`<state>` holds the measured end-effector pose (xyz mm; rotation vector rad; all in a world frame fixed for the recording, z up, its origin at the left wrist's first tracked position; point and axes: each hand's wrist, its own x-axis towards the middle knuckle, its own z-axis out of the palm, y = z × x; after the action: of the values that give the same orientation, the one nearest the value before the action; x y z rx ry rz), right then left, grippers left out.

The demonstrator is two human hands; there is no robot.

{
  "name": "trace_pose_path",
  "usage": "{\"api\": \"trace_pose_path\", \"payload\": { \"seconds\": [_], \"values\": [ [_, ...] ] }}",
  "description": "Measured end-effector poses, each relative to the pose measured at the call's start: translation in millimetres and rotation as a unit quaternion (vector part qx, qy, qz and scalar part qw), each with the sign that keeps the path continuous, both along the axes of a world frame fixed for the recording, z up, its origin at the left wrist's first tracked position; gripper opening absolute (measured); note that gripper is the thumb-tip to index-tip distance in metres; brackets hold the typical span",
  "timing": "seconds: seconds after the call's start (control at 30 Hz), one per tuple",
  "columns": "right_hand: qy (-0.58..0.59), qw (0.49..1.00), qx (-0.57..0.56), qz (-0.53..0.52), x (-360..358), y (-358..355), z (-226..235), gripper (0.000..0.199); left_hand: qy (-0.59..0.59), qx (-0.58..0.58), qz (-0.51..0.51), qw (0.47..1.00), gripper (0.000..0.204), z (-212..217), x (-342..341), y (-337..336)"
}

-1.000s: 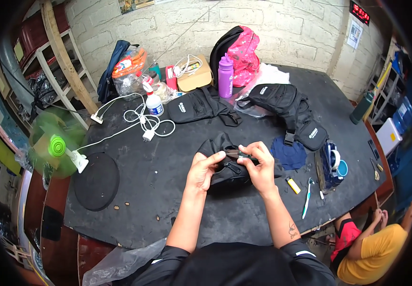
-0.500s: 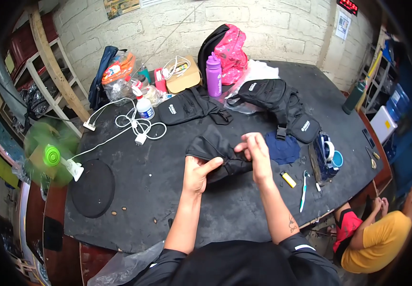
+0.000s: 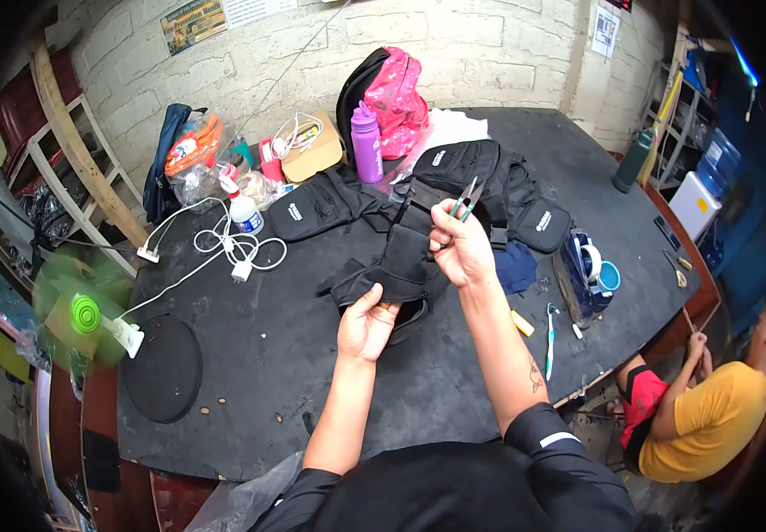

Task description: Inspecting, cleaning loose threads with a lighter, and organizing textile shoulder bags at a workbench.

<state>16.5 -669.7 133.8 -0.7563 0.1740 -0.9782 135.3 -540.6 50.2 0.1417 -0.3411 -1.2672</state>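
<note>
Item: black pouch (image 3: pixel 401 257) — I now see it lifted off the table (image 3: pixel 250 355), where it lay half a second ago. Left hand (image 3: pixel 365 324) clamps its lower edge; right hand (image 3: pixel 458 248) has raised small snips (image 3: pixel 465 197), pinched, blades apart — trimming looks under way

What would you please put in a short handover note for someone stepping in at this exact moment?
Left hand: grips the lower end of the black pouch, raised off the black table.
Right hand: holds the pouch's upper part and small green-handled snips, tips up.
Nearby: two more black bags, purple bottle.
Done: pouch lifted, snips in hand.
Left: no cut visible yet.
</note>
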Motion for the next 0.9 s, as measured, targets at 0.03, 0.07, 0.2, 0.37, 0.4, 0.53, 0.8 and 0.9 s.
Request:
{"api": "trace_pose_path", "payload": {
  "seconds": [0.03, 0.07, 0.2, 0.37, 0.4, 0.53, 0.8, 0.9],
  "values": [
    [0.013, 1.0, 0.003, 0.003, -1.3, 1.1, 2.6, 0.012, 0.049, -0.034, -0.007, 0.998, 0.027, -0.5, 5.1, 1.0],
    [0.005, 1.0, 0.015, -0.007, -3.2, 0.9, 3.8, 0.012, 0.103, -0.052, -0.009, 0.993, 0.027, -0.1, 10.5, 1.6],
    [0.004, 0.999, -0.002, 0.045, -26.6, -2.7, -16.0, 0.01, 0.272, 0.06, 0.108, 0.954, 0.049, 10.1, 44.6, 8.5],
    [0.07, 0.997, 0.002, 0.026, -54.8, 0.3, -79.2, 0.012, 0.047, -0.065, 0.074, 0.994, 0.054, 24.0, 54.8, 10.9],
    [0.161, 0.987, 0.003, -0.026, -58.2, 3.3, -90.2, 0.013, 0.031, -0.052, 0.065, 0.996, 0.053, 26.8, 53.1, 9.8],
    [0.382, 0.89, -0.01, -0.249, -54.9, 25.3, -105.9, 0.017, -0.048, 0.02, 0.065, 0.997, 0.047, 32.1, 35.0, 3.3],
    [0.3, 0.929, -0.126, -0.179, -5.6, 1.4, -31.5, 0.019, -0.536, 0.129, 0.192, 0.812, 0.03, -3.7, -24.1, -5.6],
    [0.26, 0.953, -0.067, -0.137, 2.6, -18.5, -22.4, 0.011, -0.534, 0.064, 0.29, 0.792, 0.027, -1.6, -44.0, -1.2]
  ]
}}
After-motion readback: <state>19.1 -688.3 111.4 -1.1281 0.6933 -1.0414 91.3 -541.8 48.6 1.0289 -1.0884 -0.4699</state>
